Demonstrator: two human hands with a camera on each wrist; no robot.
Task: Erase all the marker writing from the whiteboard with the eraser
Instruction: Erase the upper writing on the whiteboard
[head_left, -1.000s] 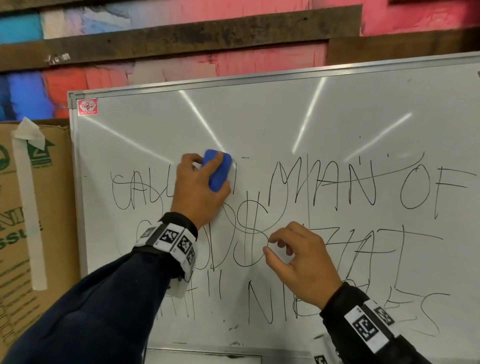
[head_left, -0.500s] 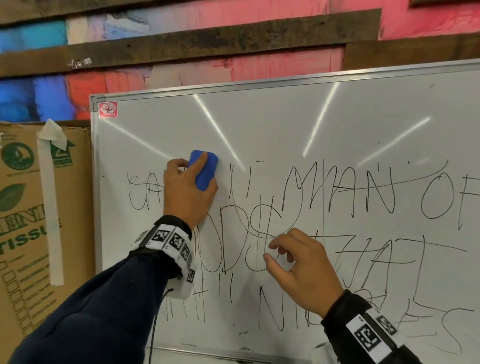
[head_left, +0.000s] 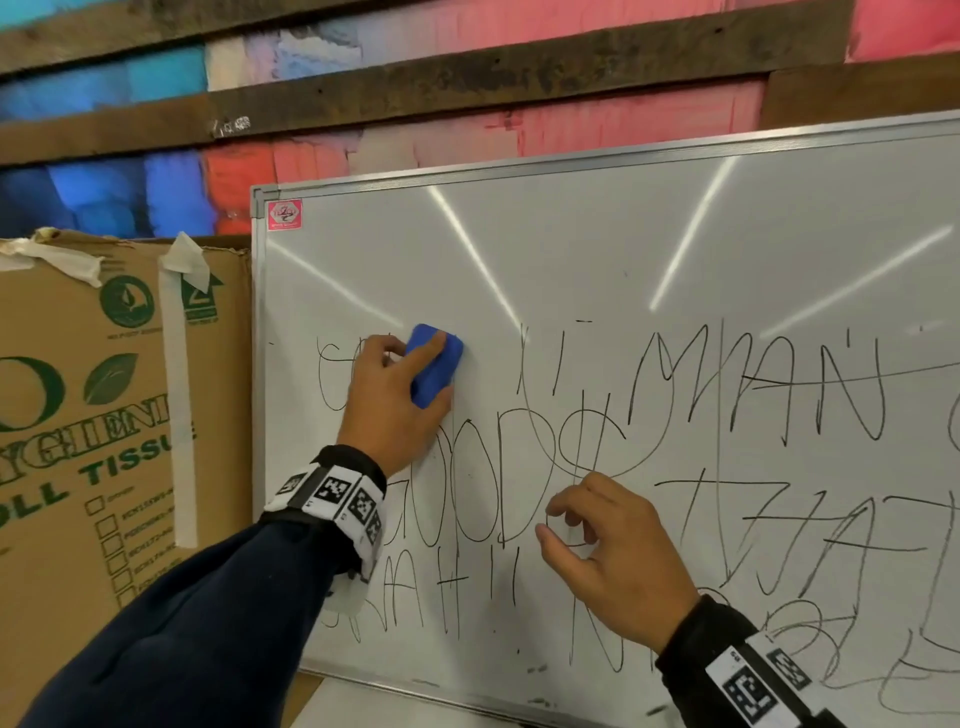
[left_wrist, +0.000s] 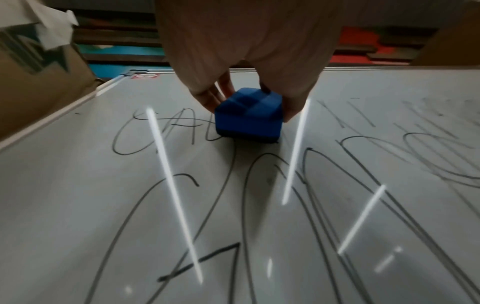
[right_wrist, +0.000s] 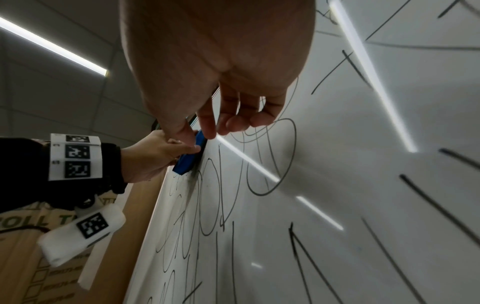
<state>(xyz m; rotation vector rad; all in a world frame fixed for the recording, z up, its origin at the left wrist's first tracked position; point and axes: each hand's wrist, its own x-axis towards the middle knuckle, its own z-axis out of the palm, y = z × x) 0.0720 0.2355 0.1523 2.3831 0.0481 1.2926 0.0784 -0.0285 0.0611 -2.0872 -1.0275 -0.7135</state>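
Left hand (head_left: 387, 410) presses the eraser (head_left: 435, 365) on the whiteboard (head_left: 597, 260).

The left hand grips the blue eraser between thumb and fingers, holding its pad flat against the board in the top line of black writing (head_left: 753, 395); letters show just left of that hand and a wiped gap lies just right of the eraser. More scrawl runs below the left hand and on to the right. The right hand (head_left: 618, 564) sits lower and to the right of the left, holding nothing, fingers loosely curled with the fingertips (right_wrist: 233, 125) close to the board; contact cannot be told. A cardboard box (head_left: 104, 415) stands left of the left hand, beside the board's edge.
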